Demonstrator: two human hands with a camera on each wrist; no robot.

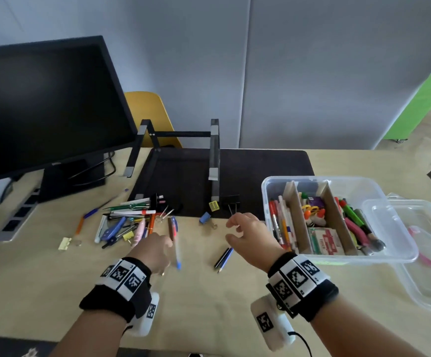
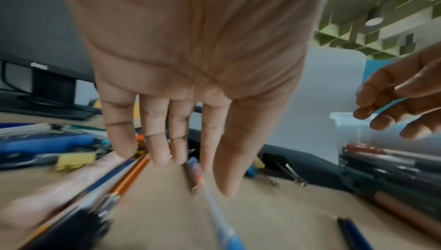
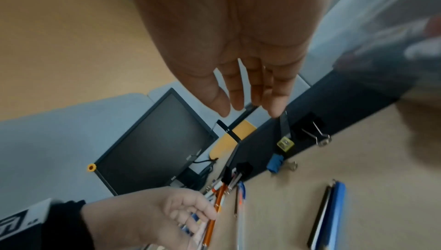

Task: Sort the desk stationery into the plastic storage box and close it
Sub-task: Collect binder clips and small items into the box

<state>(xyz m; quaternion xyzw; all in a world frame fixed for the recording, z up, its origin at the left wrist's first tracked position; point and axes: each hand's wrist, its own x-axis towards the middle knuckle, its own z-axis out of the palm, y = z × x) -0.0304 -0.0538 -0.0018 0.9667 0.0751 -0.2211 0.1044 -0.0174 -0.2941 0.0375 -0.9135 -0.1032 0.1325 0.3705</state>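
- While both hands hover over the counter (image 1: 209, 300), neither one holds anything — the left hand (image 1: 155, 249) hangs low at the near edge of the loose stationery pile (image 1: 129, 222), its fingers (image 2: 152, 131) stretched out straight and pointing down toward a clear blue-capped pen (image 1: 176, 243).
- The right hand (image 1: 250, 234) floats between that pile and the plastic storage box (image 1: 338, 258), fingers (image 3: 276, 93) loosely spread and slightly bent, gripping nothing.
- Just under its wrist lie a dark pencil and a blue pen (image 1: 224, 257), side by side on the bare wood.
- The box stands open at the right, cardboard dividers (image 1: 295, 215) splitting it into three compartments — pens on the left, small colourful bits in the middle, markers on the right.
- Its clear lid (image 1: 420, 287) lies flat just beside it, farther right, with something pink showing through.
- A blue binder clip (image 1: 205, 218), a yellow sharpener (image 1: 213, 206) and a black binder clip (image 1: 232, 202) sit near the edge of the dark desk mat (image 1: 273, 161).
- A black monitor (image 1: 41, 104) stands at the left, a laptop stand (image 1: 183, 150) in the middle.
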